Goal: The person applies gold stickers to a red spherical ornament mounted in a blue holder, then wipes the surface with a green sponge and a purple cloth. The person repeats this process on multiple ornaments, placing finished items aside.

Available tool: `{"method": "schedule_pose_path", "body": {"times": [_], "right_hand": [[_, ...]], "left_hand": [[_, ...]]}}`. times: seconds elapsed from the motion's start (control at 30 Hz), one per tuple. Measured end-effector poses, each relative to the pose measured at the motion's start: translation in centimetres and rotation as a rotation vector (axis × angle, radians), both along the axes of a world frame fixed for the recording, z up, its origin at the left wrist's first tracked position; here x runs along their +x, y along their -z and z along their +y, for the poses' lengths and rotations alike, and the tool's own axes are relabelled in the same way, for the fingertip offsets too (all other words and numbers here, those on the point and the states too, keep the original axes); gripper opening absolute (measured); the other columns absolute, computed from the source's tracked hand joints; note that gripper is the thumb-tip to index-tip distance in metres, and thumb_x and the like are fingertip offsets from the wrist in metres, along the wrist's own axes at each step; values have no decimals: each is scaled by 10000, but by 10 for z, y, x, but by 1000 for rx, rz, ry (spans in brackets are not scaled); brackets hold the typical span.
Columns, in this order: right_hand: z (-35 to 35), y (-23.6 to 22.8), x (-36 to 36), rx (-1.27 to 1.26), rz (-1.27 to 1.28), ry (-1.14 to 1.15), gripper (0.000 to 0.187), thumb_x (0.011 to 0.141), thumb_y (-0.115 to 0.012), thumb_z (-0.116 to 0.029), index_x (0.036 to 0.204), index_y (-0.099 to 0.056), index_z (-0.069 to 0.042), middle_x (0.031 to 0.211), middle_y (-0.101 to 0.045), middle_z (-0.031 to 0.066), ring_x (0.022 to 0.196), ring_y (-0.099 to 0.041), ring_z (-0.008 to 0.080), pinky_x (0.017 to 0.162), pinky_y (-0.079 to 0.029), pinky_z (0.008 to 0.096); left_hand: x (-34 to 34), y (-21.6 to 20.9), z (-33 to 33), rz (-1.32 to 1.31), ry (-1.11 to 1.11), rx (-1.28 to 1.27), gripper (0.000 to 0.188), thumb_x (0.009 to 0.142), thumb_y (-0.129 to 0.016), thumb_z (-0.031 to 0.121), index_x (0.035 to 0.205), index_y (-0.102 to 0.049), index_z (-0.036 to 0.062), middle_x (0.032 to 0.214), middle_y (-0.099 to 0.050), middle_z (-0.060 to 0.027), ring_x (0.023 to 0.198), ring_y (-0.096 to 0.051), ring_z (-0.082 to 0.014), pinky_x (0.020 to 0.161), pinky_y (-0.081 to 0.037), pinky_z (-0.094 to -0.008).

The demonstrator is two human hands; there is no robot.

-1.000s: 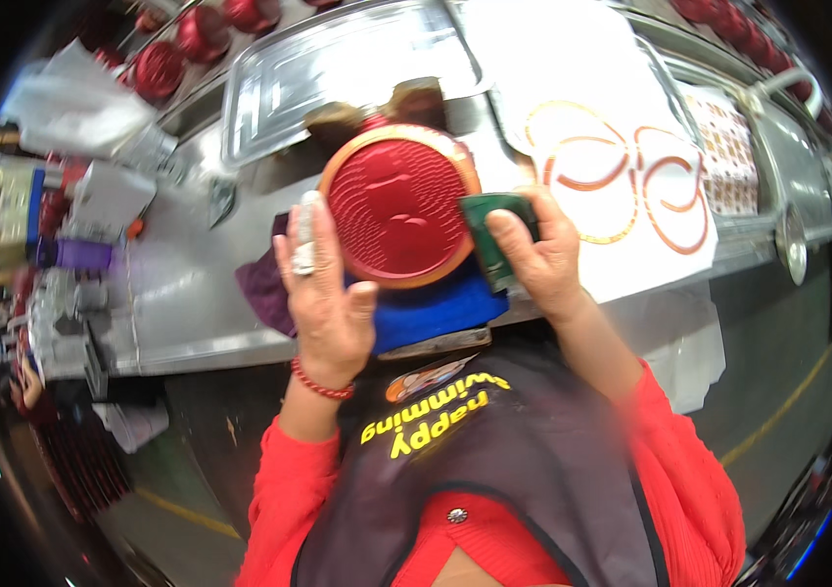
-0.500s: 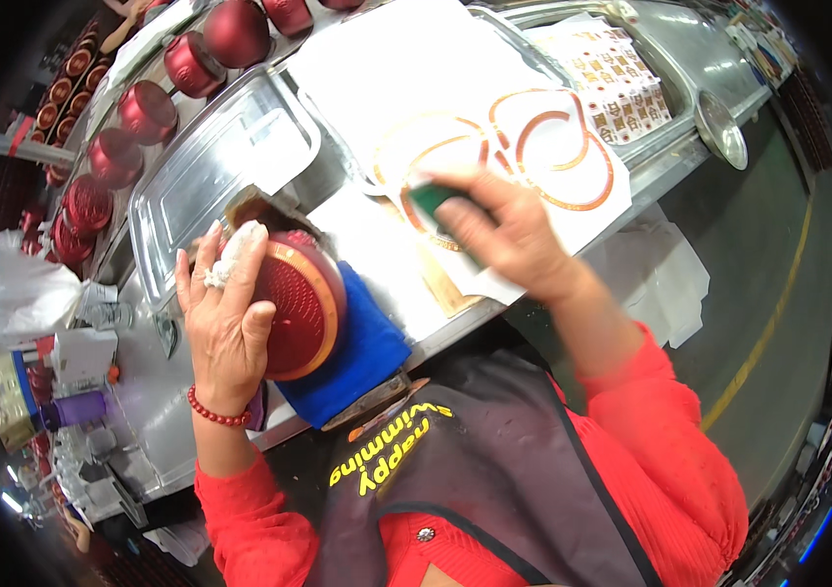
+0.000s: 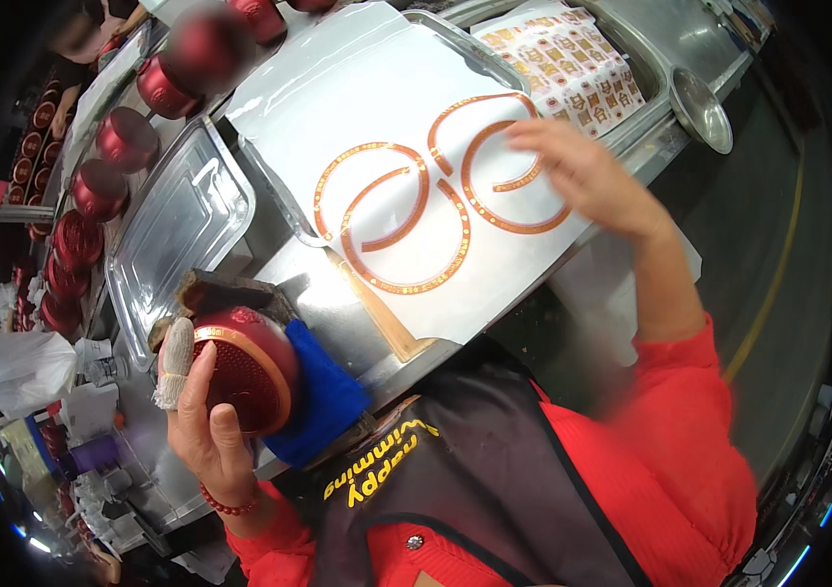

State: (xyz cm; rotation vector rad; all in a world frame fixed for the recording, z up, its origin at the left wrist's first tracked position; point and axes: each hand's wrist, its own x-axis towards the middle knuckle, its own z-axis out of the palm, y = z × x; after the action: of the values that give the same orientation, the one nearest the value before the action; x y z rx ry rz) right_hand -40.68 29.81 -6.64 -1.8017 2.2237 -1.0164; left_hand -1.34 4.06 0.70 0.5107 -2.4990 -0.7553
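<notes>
A glossy dark-red round jar (image 3: 254, 382) with an orange-gold band lies tilted on a blue cloth (image 3: 323, 391). Around its left side rests my left hand (image 3: 206, 430), thumb over the near face and fingers along the edge; a pale cloth cover wraps one finger. On a white sheet (image 3: 338, 98) lie curved orange-gold decal strips (image 3: 450, 249), several of them ring-like. My right hand (image 3: 587, 181) is over the right-hand strips, fingers stretched out and slightly blurred. No tool shows in it, and whether the fingertips touch a strip is unclear.
Behind the jar is a dark, rough block (image 3: 230, 293). A clear tray (image 3: 181, 210) stands farther left, beside a row of red jars (image 3: 127, 137). A patterned gold-and-white sheet (image 3: 568, 64) and a metal bowl (image 3: 700, 110) are at the far right. A wooden strip (image 3: 382, 313) lies at the near edge.
My right hand has moved right and away from me across the sheet. The dark-green tool it held is out of sight. My left hand stays at the jar while the view has shifted.
</notes>
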Motion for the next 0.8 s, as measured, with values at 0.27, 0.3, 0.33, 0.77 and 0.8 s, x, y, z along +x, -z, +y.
{"method": "schedule_pose_path", "body": {"times": [0.27, 0.3, 0.33, 0.77, 0.8], "right_hand": [[-15, 27, 59, -141, 111, -125, 331, 913, -689, -83, 1241, -658, -47, 1379, -596, 139, 1319, -537, 360, 1086, -441, 449], [-3, 23, 27, -134, 86, -93, 339, 934, -671, -107, 1268, -657, -56, 1390, -595, 141, 1324, -542, 341, 1088, -445, 433], [5, 22, -10, -197, -62, 88, 343, 966, -610, -99, 1303, -646, -45, 1316, -649, 143, 1258, -605, 303, 1059, -474, 394], [69, 125, -378, 677, -158, 974, 403, 948, -558, -290, 1047, -710, 70, 1106, -690, 281, 967, -677, 405, 865, -507, 518], [69, 127, -378, 707, -228, 1009, 390, 942, -565, -279, 1013, -723, 70, 1069, -695, 270, 910, -675, 395, 830, -505, 522]], "left_hand": [[-43, -8, 20, -217, 142, -249, 562, 1070, -489, 405, 1349, -613, -66, 1479, -522, -294, 1420, -463, -405, 1200, -289, -463], [-42, -10, 21, -200, 152, -210, 545, 1070, -493, 389, 1341, -620, -65, 1473, -528, -292, 1416, -469, -403, 1196, -297, -464], [-40, -10, 22, -186, 119, -183, 539, 1069, -494, 384, 1339, -622, -65, 1474, -529, -290, 1413, -473, -400, 1194, -302, -463], [12, 3, 34, -185, -243, -126, 416, 1058, -487, 224, 1301, -643, -75, 1419, -582, -285, 1346, -547, -409, 1147, -375, -461], [13, 5, 33, -176, -250, -131, 408, 1056, -488, 211, 1299, -644, -77, 1416, -584, -287, 1345, -548, -410, 1147, -374, -460]]}}
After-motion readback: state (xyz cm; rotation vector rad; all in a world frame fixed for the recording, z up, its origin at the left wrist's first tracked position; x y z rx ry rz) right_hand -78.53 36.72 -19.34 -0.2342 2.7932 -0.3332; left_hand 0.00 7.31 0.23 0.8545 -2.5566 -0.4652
